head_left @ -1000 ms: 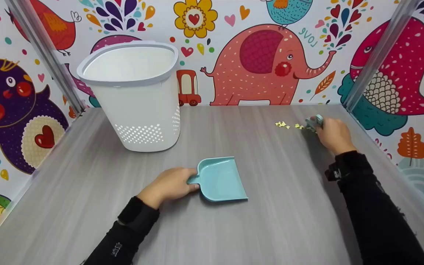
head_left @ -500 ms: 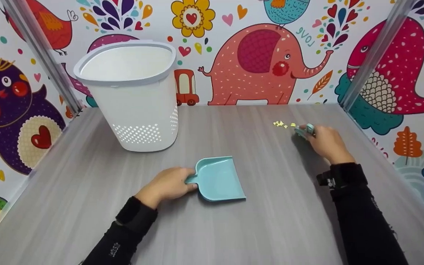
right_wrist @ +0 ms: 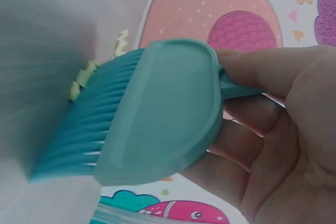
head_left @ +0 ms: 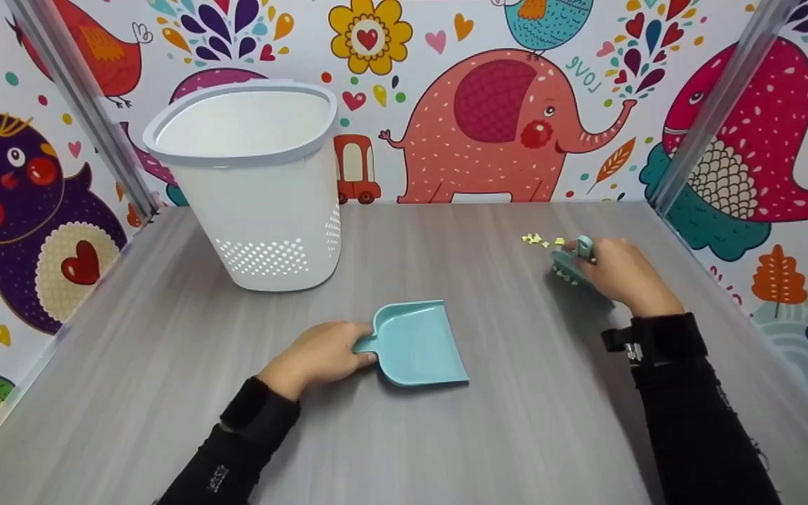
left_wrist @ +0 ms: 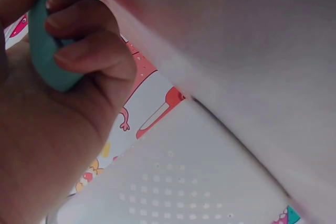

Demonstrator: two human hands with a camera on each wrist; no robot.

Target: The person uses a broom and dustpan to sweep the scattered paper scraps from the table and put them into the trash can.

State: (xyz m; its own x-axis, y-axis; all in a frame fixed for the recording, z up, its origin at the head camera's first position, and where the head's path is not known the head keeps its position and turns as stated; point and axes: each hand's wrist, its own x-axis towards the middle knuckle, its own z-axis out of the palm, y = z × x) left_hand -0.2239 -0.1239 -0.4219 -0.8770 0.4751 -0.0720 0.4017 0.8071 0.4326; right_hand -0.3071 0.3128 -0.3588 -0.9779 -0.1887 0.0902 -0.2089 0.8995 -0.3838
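My left hand [head_left: 320, 353] grips the short handle of a light teal dustpan [head_left: 419, 345], which lies on the table with its wide lip facing right. In the left wrist view the fingers curl round that handle [left_wrist: 50, 61]. Farther back on the right, my right hand [head_left: 628, 273] holds a small teal hand brush [head_left: 569, 265] by its handle. The right wrist view has the brush head [right_wrist: 163, 111] side-on, its bristles [right_wrist: 89, 124] down on the tabletop. Small yellow scraps [head_left: 534, 239] lie just left of the brush, with a few more along its bristles.
A tall white basket [head_left: 264, 210] with a grey rim stands at the back left. Cartoon-printed walls [head_left: 376, 98] close off the back and both sides, with metal posts [head_left: 698, 112] at the corners. Grey wood-grain tabletop [head_left: 516, 421] lies between the hands.
The brush has moved left and toward me with my right hand, and some scraps have shifted along with it. My left hand and the dustpan stay in place.
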